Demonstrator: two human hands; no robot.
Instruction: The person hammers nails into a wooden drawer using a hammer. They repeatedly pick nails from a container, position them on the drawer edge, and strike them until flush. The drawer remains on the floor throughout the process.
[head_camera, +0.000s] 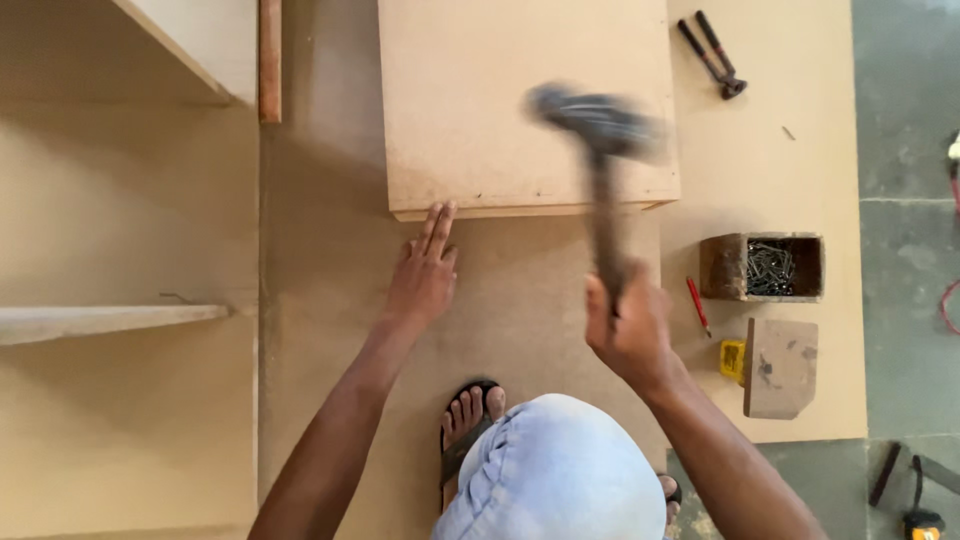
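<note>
Hammer (600, 130) gripped in closed right hand (628, 325), raised over board (470, 100); open left hand (425, 275) best kept flat against board edge.

**Right arm raised, left hand flat and reaching**

The left arm runs long and nearly straight, up and forward from the lower edge. Its left hand (423, 275) lies palm down, fingers stretched out together and pointing ahead, the thumb tucked alongside. Over on the other side the right arm comes in bent, forearm angling inward. The right hand (630, 325) is a tight fist, knuckles up, wrist cocked, closed round a handle. One sandalled foot shows between the arms, a bent knee above it.
</note>
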